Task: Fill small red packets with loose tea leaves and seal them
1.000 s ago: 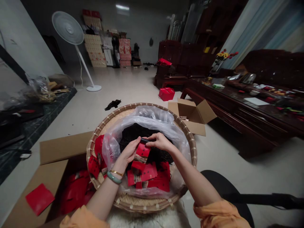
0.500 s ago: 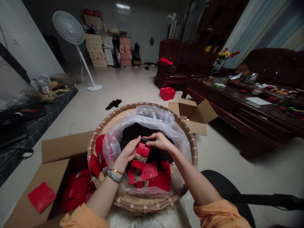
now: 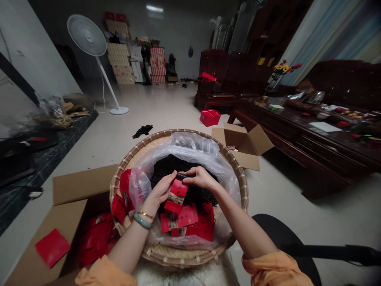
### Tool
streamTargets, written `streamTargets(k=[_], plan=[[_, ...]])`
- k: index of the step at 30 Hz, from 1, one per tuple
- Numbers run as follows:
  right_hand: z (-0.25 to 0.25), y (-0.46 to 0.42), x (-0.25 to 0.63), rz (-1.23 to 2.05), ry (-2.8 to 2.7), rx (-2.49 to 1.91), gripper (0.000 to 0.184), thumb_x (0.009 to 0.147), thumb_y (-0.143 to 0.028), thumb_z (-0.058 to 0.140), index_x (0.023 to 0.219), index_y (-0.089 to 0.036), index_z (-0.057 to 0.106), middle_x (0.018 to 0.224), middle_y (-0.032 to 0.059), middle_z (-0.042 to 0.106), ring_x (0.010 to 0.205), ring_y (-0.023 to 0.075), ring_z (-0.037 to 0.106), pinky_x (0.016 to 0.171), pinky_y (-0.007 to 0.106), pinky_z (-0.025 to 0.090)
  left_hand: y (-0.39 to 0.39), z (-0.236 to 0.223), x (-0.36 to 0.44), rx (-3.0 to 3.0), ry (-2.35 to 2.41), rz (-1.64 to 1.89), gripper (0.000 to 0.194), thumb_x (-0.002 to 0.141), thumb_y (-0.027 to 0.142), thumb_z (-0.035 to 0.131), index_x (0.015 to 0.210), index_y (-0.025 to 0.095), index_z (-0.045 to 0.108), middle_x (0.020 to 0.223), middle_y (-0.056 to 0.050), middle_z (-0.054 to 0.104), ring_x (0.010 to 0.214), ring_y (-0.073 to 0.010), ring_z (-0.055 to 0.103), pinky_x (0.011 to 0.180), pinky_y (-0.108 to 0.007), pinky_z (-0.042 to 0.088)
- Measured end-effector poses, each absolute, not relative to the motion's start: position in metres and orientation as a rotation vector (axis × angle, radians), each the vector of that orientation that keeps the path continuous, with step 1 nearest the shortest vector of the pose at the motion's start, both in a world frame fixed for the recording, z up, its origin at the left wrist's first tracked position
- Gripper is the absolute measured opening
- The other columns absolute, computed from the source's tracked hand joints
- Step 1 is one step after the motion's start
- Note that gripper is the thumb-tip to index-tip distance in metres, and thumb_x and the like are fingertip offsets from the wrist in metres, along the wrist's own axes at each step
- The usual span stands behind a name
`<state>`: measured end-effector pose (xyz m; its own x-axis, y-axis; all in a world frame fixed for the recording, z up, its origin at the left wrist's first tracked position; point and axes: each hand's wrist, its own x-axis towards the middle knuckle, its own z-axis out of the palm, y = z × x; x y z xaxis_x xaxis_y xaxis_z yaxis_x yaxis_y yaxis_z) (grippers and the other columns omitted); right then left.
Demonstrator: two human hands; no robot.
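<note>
Both hands meet over a wide woven bamboo basket (image 3: 178,256) lined with a clear plastic bag (image 3: 190,149). My left hand (image 3: 162,190) and my right hand (image 3: 201,178) pinch the top of a small red packet (image 3: 177,190), whose dark upper edge lies between my fingers. Below it, several red packets (image 3: 186,222) lie loosely on a heap of dark, crumbly material (image 3: 168,165), probably loose tea. More red packets (image 3: 119,208) lie along the basket's left side, against the plastic.
An open cardboard box (image 3: 70,190) with red packets stands at lower left, and a smaller carton (image 3: 244,143) stands behind the basket. A dark wooden table (image 3: 297,135) runs along the right. A red box (image 3: 210,117), black cloth (image 3: 142,131), and a fan (image 3: 87,35) stand beyond.
My hands stay on the same red packet with almost no movement. The whole view has shifted very slightly.
</note>
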<state>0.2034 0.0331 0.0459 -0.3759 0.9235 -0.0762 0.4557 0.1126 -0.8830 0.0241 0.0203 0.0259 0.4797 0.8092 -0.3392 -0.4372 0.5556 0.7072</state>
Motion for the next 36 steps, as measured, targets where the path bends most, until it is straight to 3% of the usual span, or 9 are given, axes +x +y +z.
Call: streamTargets(k=[29,36], plan=[[0.0457,0.0320,0.2027,1.199,-1.912,-1.348,0.039,0.066,-0.036,0.069,0.101,-0.018,0.071,0.087,0.0014,0.071,0.076,0.0189,0.060,0.069,0.025,0.042,0.0174,0.0248,0.0244,0.578,0.759,0.815,0.034,0.082,0.035,0.059,0.105,0.010,0.062,0.074,-0.009,0.070,0.058,-0.0158,0.065,0.059,-0.028,0.054],[0.0439,0.0309,0.2005,1.148,-1.937,-1.382,0.037,0.067,-0.037,0.069,0.101,-0.021,0.071,0.083,0.0001,0.069,0.075,0.0177,0.058,0.067,0.025,0.040,0.0183,0.0195,0.0227,0.592,0.776,0.833,0.034,0.080,0.036,0.061,0.103,0.010,0.063,0.074,-0.009,0.070,0.057,-0.0133,0.065,0.058,-0.023,0.052]])
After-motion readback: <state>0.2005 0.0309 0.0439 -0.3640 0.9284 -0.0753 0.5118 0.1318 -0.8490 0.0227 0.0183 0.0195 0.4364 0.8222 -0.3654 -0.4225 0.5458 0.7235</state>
